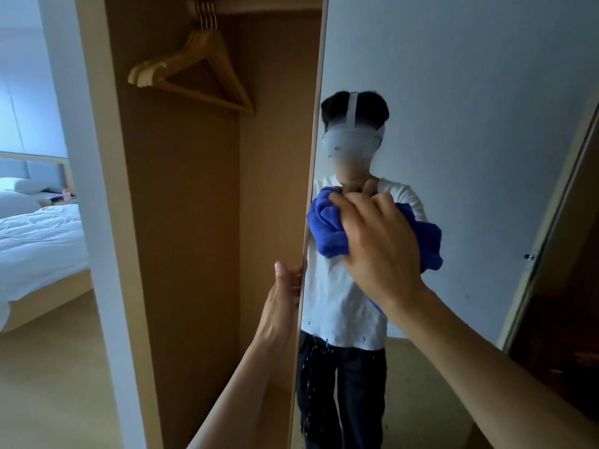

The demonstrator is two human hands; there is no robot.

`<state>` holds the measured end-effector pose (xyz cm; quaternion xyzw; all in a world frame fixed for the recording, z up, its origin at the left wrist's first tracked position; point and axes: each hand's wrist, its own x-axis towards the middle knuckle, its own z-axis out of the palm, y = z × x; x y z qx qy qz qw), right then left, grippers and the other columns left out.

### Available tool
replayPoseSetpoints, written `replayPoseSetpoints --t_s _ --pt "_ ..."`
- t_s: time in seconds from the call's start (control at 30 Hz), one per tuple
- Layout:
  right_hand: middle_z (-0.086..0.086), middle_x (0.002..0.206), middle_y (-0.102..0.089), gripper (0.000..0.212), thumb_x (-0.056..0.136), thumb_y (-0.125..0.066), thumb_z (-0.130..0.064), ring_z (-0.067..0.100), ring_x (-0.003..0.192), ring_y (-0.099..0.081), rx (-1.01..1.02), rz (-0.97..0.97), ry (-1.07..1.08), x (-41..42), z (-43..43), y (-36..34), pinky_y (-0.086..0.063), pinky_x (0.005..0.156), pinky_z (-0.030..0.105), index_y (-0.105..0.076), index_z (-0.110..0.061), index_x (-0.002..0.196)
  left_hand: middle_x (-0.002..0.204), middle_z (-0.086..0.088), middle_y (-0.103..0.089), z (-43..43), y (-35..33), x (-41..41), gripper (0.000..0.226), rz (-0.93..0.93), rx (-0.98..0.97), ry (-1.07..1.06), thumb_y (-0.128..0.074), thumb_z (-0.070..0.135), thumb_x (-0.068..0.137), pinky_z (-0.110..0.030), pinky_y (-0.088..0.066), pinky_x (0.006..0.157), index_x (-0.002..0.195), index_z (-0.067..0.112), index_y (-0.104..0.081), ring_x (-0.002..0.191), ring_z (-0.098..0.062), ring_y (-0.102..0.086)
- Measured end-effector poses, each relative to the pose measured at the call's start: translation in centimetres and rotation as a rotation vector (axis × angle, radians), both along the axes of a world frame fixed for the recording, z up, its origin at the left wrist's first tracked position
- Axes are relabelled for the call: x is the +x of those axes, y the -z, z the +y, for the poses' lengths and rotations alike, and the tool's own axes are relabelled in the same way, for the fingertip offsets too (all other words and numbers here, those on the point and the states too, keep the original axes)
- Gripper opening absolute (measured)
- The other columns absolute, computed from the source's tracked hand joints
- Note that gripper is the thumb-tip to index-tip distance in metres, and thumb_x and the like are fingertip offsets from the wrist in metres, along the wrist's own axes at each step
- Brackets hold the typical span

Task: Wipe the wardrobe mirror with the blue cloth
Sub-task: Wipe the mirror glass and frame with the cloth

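Far left: bed with white crumpled bedding (35, 234) on a pale wood frame, standing on a light wooden floor (48, 367). A white upright panel (84, 189) separated the bedroom from the open tan wooden wardrobe compartment (194, 238). Several pale wooden clothes hangers (194, 69) hung bunched together on the rail at top.

Centre: left hand (285, 286) reached up to the near edge of the tall wardrobe mirror (470, 92). Thumb lay on the wardrobe side and the fingers (294, 277) were curled round the edge, gripping it.

Mirror glass: reflection of a person in white shirt and dark trousers; grey wall reflected behind. Small water droplets (311, 367) speckled the lower glass near the left edge.

Right of the edge: bunched blue cloth (327, 228), soft terry-like fabric, was against the glass at chest height of the reflection, just beside the mirror's left edge. Right hand (379, 247) covered it, fingers (351, 205) bent over the bundle and holding it to the glass; fabric showed on both sides of the hand.
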<state>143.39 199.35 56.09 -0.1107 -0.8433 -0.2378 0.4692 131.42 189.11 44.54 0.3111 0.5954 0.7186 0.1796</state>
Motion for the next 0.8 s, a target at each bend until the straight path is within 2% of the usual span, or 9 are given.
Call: replayPoseSetpoints --t_s 0.07,0.13,0.27,0.33,0.4,0.53,0.63,0.73,0.8 --pt "0.010 0.119 -0.061 0.049 0.086 -0.045 -0.012 0.030 0.096 -0.051 0.005 -0.100 0.000 -0.2 -0.5 3.1 -0.048 0.087 0.044 -0.052 -0.008 0.134 0.104 0.014 -0.078 0.0 0.0 0.1 0.063 -0.008 0.009 0.028 -0.013 0.070 0.098 -0.017 -0.054 0.074 0.109 0.044 -0.069 0.095 -0.002 -0.073" --pt "0.007 0.122 -0.058 0.049 0.089 -0.044 -0.012 0.029 0.099 -0.051 -0.013 -0.252 -0.020 -0.1 -1.2 8.0 -0.049 0.086 0.043 -0.047 -0.010 0.138 0.107 0.003 -0.079 0.0 0.0 0.1 0.064 -0.039 0.020 0.048 -0.015 0.065 0.100 -0.022 -0.058 0.078 0.117 0.035 -0.068 0.098 -0.010 -0.075" --pt "-0.002 0.111 -0.068 0.063 0.071 -0.087 -0.028 0.021 0.085 -0.059 -0.056 -0.428 -0.082 0.7 -1.4 15.0 -0.054 0.067 0.032 -0.066 -0.017 0.130 0.117 -0.001 -0.075 -0.1 0.0 0.0 0.063 -0.019 -0.004 0.015 -0.015 0.065 0.102 -0.029 -0.054 0.092 0.133 0.035 -0.061 0.107 -0.011 -0.071" --pt "-0.003 0.111 -0.069 0.062 0.069 -0.088 -0.028 0.019 0.084 -0.060 -0.055 -0.400 -0.107 1.1 -0.9 14.5 -0.053 0.066 0.031 -0.068 -0.019 0.126 0.130 -0.001 -0.070 -0.2 0.2 0.4 0.065 -0.011 -0.002 0.008 -0.015 0.064 0.102 -0.040 -0.049 0.108 0.140 0.033 -0.058 0.121 -0.015 -0.065" --pt "-0.002 0.114 -0.068 0.057 0.072 -0.080 -0.022 0.019 0.089 -0.060 -0.075 -0.321 -0.113 1.5 -0.4 12.3 -0.054 0.072 0.032 -0.067 -0.018 0.128 0.133 -0.002 -0.068 -0.3 0.7 0.8 0.065 -0.028 0.024 0.011 -0.017 0.062 0.103 -0.047 -0.045 0.113 0.140 0.029 -0.059 0.125 -0.018 -0.063" --pt "0.007 0.116 -0.067 0.060 0.072 -0.075 -0.006 0.029 0.094 -0.058 -0.087 -0.086 -0.061 3.0 1.6 4.3 -0.052 0.086 0.045 -0.064 -0.011 0.131 0.140 0.008 -0.064 -0.2 1.1 1.2 0.066 -0.001 0.020 -0.002 -0.018 0.068 0.099 -0.048 -0.039 0.118 0.141 0.037 -0.058 0.131 -0.013 -0.057" --pt "0.005 0.107 -0.065 0.047 0.081 -0.068 -0.006 0.030 0.091 -0.057 -0.086 0.024 -0.020 4.3 3.4 0.4 -0.047 0.083 0.044 -0.064 -0.014 0.128 0.144 0.019 -0.058 -0.4 1.5 1.4 0.063 0.039 0.001 0.001 -0.017 0.067 0.101 -0.045 -0.033 0.121 0.143 0.040 -0.055 0.135 -0.001 -0.051" --pt "0.007 0.112 -0.063 0.058 0.078 -0.069 -0.007 0.031 0.091 -0.052 -0.043 0.039 -0.022 5.2 3.6 3.7 -0.043 0.081 0.044 -0.060 -0.017 0.135 0.146 0.020 -0.056 -0.6 2.6 1.8 0.059 0.069 -0.007 0.007 -0.016 0.061 0.104 -0.047 -0.032 0.122 0.145 0.039 -0.052 0.137 0.001 -0.048" --pt "0.009 0.119 -0.062 0.067 0.073 -0.072 -0.009 0.031 0.095 -0.048 0.006 -0.059 -0.022 5.3 3.1 8.8 -0.041 0.082 0.045 -0.059 -0.018 0.138 0.146 0.019 -0.056 -0.6 3.5 2.3 0.056 0.059 -0.002 0.010 -0.017 0.056 0.106 -0.049 -0.032 0.122 0.145 0.037 -0.052 0.138 0.001 -0.047"
